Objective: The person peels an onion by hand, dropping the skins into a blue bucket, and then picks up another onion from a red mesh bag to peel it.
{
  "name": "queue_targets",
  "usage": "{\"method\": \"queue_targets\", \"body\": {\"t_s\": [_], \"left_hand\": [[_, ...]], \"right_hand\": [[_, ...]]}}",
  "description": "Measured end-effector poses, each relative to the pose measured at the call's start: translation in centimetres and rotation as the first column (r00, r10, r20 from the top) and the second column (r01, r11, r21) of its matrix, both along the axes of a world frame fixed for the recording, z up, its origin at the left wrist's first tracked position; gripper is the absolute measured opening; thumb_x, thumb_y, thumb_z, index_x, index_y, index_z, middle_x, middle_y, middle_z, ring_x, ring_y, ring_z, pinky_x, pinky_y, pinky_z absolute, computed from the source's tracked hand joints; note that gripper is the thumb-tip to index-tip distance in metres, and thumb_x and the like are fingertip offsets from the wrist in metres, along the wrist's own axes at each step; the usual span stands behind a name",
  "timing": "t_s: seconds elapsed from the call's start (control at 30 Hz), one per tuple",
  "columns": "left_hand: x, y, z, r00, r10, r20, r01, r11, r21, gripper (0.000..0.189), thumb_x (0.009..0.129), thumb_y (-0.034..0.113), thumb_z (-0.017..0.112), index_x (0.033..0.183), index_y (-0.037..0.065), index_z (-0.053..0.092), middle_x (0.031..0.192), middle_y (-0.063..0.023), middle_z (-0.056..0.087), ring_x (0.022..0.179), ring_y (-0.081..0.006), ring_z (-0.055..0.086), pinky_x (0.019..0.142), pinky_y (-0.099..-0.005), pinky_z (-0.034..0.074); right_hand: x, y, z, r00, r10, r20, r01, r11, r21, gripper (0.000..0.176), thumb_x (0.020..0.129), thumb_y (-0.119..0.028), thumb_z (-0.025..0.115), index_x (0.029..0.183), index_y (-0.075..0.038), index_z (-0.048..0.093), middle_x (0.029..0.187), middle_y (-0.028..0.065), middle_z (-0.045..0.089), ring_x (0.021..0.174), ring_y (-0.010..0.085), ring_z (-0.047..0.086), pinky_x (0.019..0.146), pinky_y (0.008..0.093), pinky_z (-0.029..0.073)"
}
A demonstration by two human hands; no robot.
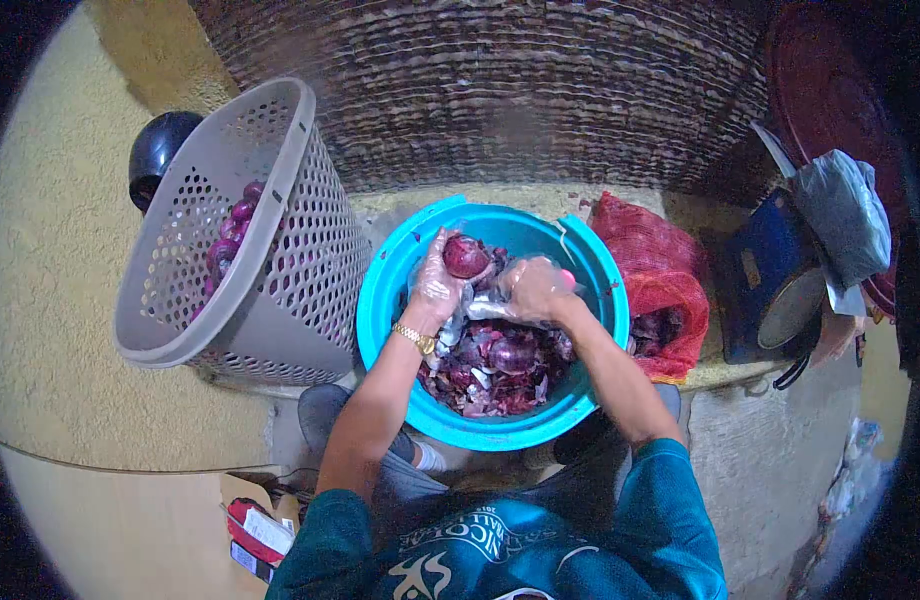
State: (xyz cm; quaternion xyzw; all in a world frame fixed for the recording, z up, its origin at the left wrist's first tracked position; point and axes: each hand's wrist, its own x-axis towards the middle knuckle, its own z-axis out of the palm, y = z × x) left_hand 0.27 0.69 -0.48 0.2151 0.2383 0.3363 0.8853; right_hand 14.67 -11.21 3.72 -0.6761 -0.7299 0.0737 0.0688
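Observation:
My left hand, in what looks like a clear plastic glove, is closed around a red onion above the blue tub. Just to its right, my right hand is also gloved and has its fingers curled. A small pink end shows at this fist, but the rest of what it grips is hidden. Below both hands, the tub holds several red onions, one a large onion, among loose purple skins.
A tall grey perforated basket with red onions inside stands at left, beside a dark helmet-like object. At right sit a red mesh sack and a blue box-like object. A corrugated wall rises behind.

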Motion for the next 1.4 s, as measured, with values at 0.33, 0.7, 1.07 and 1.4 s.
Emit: {"method": "queue_targets", "body": {"t_s": [0.33,0.7,1.07,1.4], "left_hand": [[0.0,-0.2,-0.9,0.999,-0.054,-0.008,0.055,0.995,0.08,0.022,0.094,0.027,0.057,0.108,0.011,0.062,0.106,-0.0076,0.063,0.097,-0.0216,0.062,0.089,-0.0379,0.052],[0.0,-0.5,-0.4,0.997,-0.051,-0.05,0.057,0.99,0.13,0.028,0.093,0.03,0.055,0.113,0.01,0.06,0.108,-0.0084,0.063,0.099,-0.0221,0.062,0.089,-0.0403,0.052],[0.2,-0.3,-1.5,0.991,-0.131,-0.039,0.137,0.966,0.22,0.033,0.095,0.039,0.055,0.11,0.009,0.059,0.104,-0.009,0.064,0.096,-0.0216,0.062,0.089,-0.0384,0.051],[-0.4,-0.7,1.2,0.985,-0.143,-0.093,0.143,0.99,-0.004,0.041,0.09,0.042,0.063,0.11,0.007,0.055,0.105,-0.0127,0.062,0.099,-0.0288,0.062,0.087,-0.0462,0.054]], "right_hand": [[0.1,-0.4,2.0,0.902,-0.323,-0.288,0.388,0.898,0.208,0.073,0.066,-0.076,0.063,0.078,-0.004,0.064,0.069,0.0191,0.065,0.071,0.0365,0.066,0.065,0.0474,0.051],[0.0,0.0,0.7,0.921,-0.263,-0.288,0.343,0.898,0.275,0.077,0.068,-0.079,0.058,0.081,-0.004,0.067,0.072,0.0203,0.066,0.072,0.0383,0.065,0.065,0.0487,0.05],[0.0,0.0,1.0,0.93,-0.184,-0.318,0.258,0.944,0.208,0.064,0.083,-0.069,0.05,0.078,-0.008,0.07,0.071,0.0209,0.065,0.07,0.0381,0.064,0.064,0.0483,0.048],[0.0,-0.4,0.4,0.996,0.075,-0.051,-0.06,0.967,0.246,0.065,0.082,-0.068,0.05,0.072,-0.007,0.068,0.066,0.0174,0.064,0.066,0.0365,0.065,0.062,0.048,0.05]]}}
